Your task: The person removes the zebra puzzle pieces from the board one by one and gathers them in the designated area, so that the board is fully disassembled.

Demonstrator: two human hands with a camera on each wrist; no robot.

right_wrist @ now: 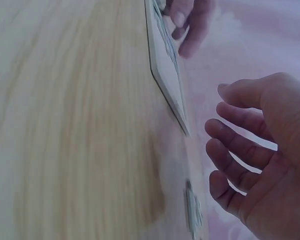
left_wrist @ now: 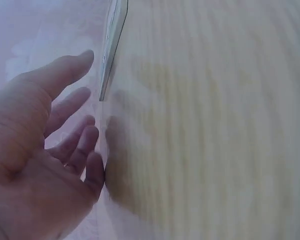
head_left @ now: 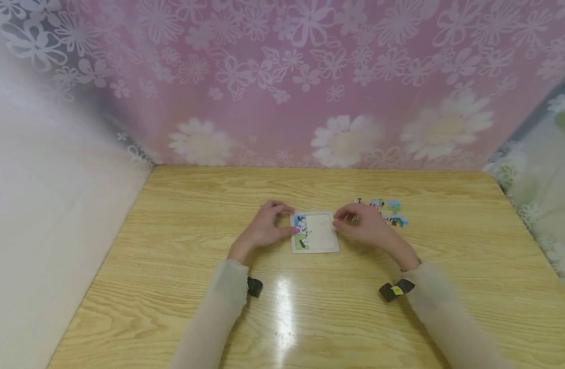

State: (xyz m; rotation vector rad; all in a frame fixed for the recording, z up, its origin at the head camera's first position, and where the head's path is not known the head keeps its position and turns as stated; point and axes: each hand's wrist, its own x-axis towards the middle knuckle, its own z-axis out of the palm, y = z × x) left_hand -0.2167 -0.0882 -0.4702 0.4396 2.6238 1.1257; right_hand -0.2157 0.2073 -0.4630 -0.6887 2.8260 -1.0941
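Note:
A small square puzzle board (head_left: 322, 233) lies flat on the table, its pale frame also seen edge-on in both wrist views. Its left part bears a joined strip of picture pieces (head_left: 302, 242), with a black-and-white striped animal on blue and green; the rest of its inside is bare. My left hand (head_left: 264, 225) is at the board's left side, thumb over the strip's edge and index finger by the top left corner. By the right edge hovers my right hand (head_left: 367, 225), fingers (right_wrist: 240, 142) loosely bent with nothing visible between them.
Several loose puzzle pieces (head_left: 395, 206) lie on the wooden table (head_left: 181, 225) beyond and right of the right hand, which partly hides them. A pink flowered cloth (head_left: 273, 92) hangs along the table's far edge. Black bands (head_left: 396, 290) sit at both wrists.

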